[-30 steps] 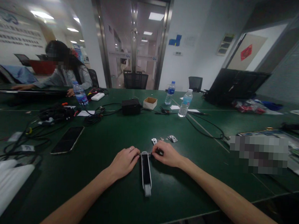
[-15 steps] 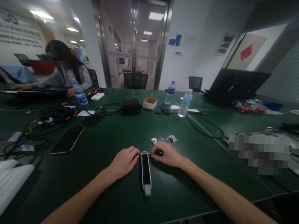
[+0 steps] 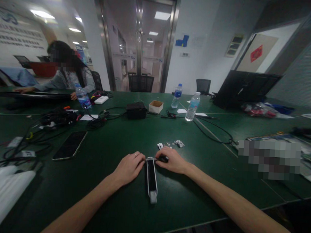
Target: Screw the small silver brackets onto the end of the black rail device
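A long narrow device with a white frame and a dark face [image 3: 151, 177] lies lengthwise on the green table, its grey block end towards me. At its far left corner my left hand [image 3: 128, 168] has its fingers closed, gripping the end of the crosswise metal part there. My right hand [image 3: 173, 160] is closed round a small black-handled screwdriver [image 3: 163, 158], which points left at the far right corner of the device. The fingers hide most of its tip. Just beyond the right hand lie small white plates [image 3: 180, 144] and several tiny rings [image 3: 168, 144].
A phone [image 3: 70, 145] and tangled black cables [image 3: 57, 118] lie to the left. Farther back stand a black box [image 3: 136, 110], a small open carton [image 3: 156, 107] and water bottles [image 3: 192, 107]. Open electronics [image 3: 310, 156] lie at the right. Another person [image 3: 69, 70] sits at the far left.
My right hand has shifted slightly left and turned a little, and more of the black handle shows. The left hand and the device have hardly moved.
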Available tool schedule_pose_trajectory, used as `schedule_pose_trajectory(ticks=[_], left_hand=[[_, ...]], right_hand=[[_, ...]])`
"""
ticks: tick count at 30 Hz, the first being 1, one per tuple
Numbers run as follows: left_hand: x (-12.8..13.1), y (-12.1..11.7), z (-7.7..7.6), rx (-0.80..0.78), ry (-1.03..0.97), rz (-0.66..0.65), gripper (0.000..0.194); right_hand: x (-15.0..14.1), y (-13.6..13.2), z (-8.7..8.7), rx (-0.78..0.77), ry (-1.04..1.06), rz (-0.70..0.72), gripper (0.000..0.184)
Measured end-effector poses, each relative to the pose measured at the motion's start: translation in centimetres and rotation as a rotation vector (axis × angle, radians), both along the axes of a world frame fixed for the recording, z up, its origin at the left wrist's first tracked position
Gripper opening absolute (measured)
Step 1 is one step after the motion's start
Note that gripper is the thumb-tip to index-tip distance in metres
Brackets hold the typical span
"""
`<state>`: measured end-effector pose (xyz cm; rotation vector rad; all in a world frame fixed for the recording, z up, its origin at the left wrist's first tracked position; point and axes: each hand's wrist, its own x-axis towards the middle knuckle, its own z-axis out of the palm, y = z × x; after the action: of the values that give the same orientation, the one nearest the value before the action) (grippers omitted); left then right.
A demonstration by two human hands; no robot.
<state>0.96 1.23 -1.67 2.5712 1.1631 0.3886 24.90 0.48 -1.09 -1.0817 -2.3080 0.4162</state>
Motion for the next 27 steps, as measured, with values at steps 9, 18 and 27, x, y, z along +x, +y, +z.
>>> schedule_pose_trajectory(ticks=[9, 18, 27], left_hand=[[0.0, 0.0, 0.2, -0.022, 0.017, 0.011, 0.021], [-0.1, 0.0, 0.0, -0.019, 0.038, 0.011, 0.023], [-0.1, -0.1, 0.2, -0.018, 0.015, 0.005, 0.023]], right_hand=[[-0.2, -0.1, 0.1, 0.013, -0.007, 0.002, 0.005], [-0.1, -0.1, 0.1, 0.014, -0.028, 0.013, 0.009], [1.9, 0.9, 0.7, 0.135, -0.123, -0.165, 0.012]])
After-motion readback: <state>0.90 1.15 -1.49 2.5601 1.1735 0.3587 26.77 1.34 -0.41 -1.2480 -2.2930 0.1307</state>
